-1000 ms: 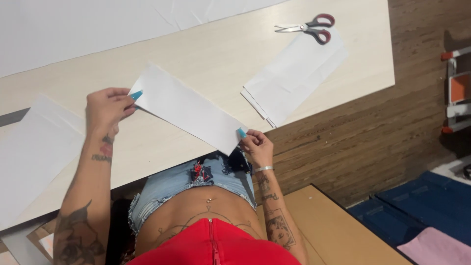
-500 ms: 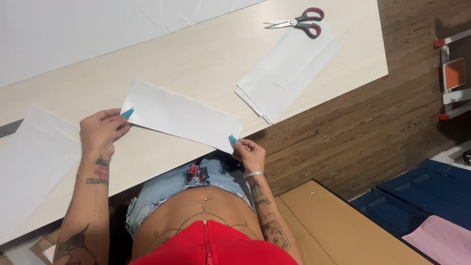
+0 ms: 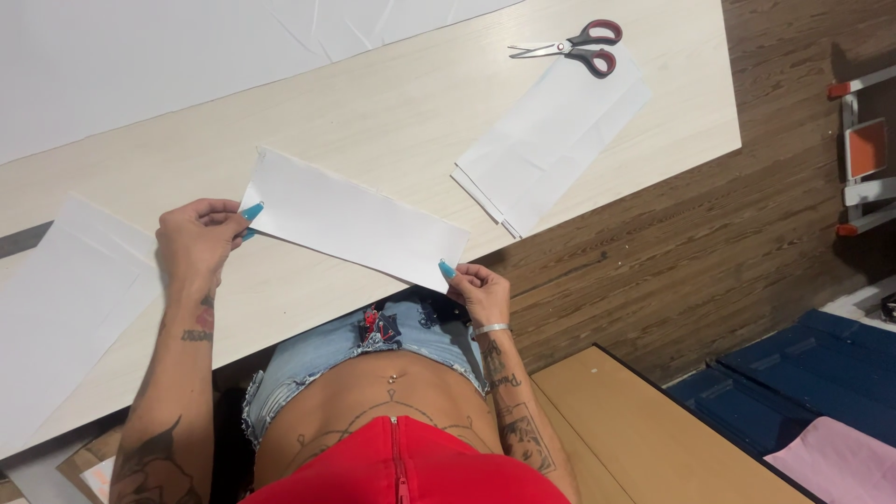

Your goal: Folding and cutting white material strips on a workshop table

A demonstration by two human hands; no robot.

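You get bright, even indoor light from above, and the frame is sharp nearly everywhere. The pale table [image 3: 392,112] and the large white sheet [image 3: 140,56] along the top run close to washed out, so creases there show only faintly. The paper strip [image 3: 355,219] casts a thin soft shadow along its near edge. The scissors [image 3: 574,47] read crisply. Your wood floor [image 3: 709,243] sits darker, and straight edges bow slightly toward the borders.
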